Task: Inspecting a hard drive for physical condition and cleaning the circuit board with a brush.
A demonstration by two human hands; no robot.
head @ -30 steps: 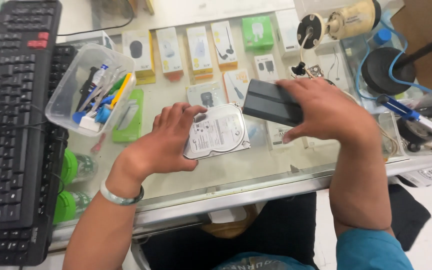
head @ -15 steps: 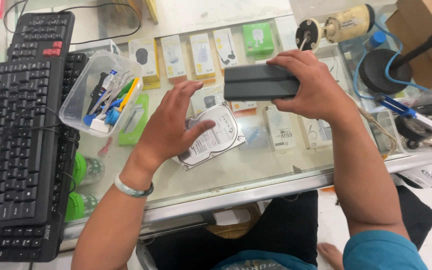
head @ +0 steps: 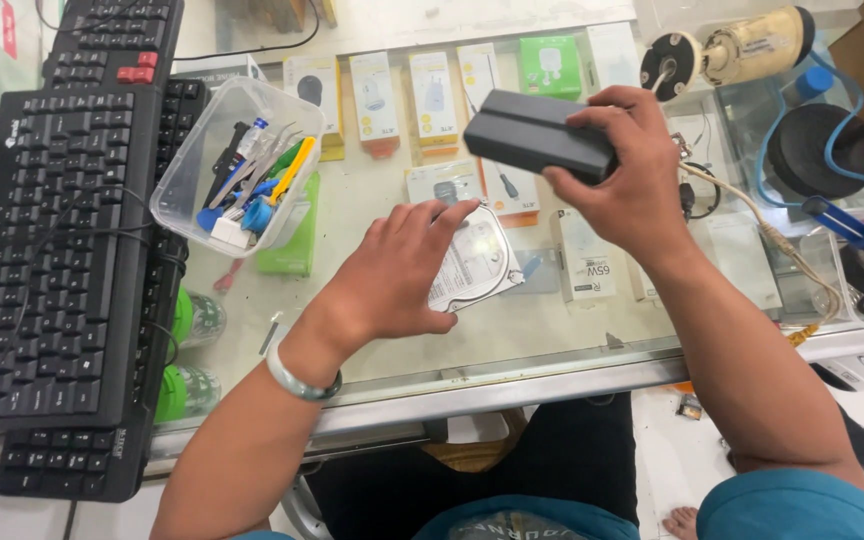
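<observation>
Item 1 — right hand [head: 632, 190]: raised above the glass counter [head: 512, 350], fingers wrapped around a dark grey rectangular case [head: 537, 135], held clear of the surface, far of centre.

Item 2 — left hand [head: 397, 275]: fingers spread flat, palm down, pressing on a bare hard disk drive [head: 482, 265] that lies label-up on the counter, near centre. A pale bangle [head: 297, 375] sits at the wrist.

Item 3 — clear plastic tub [head: 237, 165], left of the drive: holds tweezers, small screwdrivers with blue, green and yellow handles, and a white block; contents lie loosely heaped.

Item 4 — 2 black keyboards [head: 62, 240], stacked at the far left, cables looped across them.

Item 5 — boxed chargers [head: 432, 100] under the glass, in a row at the far side.

Risk, as judged: the case is held in 1 hand only, directly over glass and near the drive; a slipped grip could drop it onto either. The drive, pinned only by fingertips, could slide on the smooth glass toward the near edge.
</observation>
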